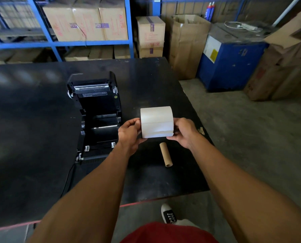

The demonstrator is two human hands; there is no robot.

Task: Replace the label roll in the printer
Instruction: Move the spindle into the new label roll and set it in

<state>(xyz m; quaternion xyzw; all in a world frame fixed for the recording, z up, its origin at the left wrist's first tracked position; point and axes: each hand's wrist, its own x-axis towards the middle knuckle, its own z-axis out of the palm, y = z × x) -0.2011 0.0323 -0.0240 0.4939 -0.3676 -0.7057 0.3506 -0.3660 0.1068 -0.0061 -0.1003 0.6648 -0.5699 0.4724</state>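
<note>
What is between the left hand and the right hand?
In the head view, the white label roll sits between the left hand and the right hand, gripped by its ends.

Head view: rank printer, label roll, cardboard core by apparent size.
1. Printer, lid open, largest.
2. Label roll, held by left hand and right hand above the table, perhaps slightly nearer the camera.
3. Cardboard core, smallest.

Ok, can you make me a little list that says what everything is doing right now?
left hand: grips the left end of the label roll
right hand: grips the right end
label roll: white, held above the table, right of the printer
printer: black, lid open, bay looks empty
cardboard core: bare, lying on the table near the hands
</note>
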